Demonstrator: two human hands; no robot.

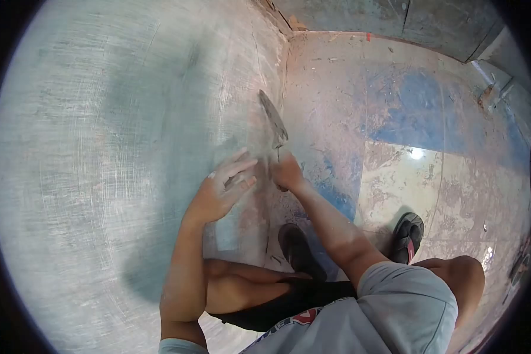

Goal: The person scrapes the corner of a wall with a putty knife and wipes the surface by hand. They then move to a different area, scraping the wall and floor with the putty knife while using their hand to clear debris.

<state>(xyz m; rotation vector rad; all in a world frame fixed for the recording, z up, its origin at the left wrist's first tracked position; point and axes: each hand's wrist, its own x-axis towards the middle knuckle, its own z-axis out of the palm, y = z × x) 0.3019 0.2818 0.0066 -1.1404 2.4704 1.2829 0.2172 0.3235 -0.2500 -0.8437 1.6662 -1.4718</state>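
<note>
My right hand [286, 171] is wrapped round the handle of a pointing trowel [270, 112]. Its narrow grey blade points away from me, along the foot of the plastered wall [130, 106], close to the corner where wall and floor meet. My left hand [221, 189] is open, fingers stretched towards the trowel with the thumb apart. Pale dust coats its fingers, and it holds nothing. It is beside the wall surface, a little left of my right hand.
The tiled floor [324, 88] is dusty, with blue patches and one pale shiny tile [389, 189]. Grey panels [389, 23] stand at the far end. My shoes [407, 236] and bent knees are close below my hands. Debris [488, 97] lies at the far right.
</note>
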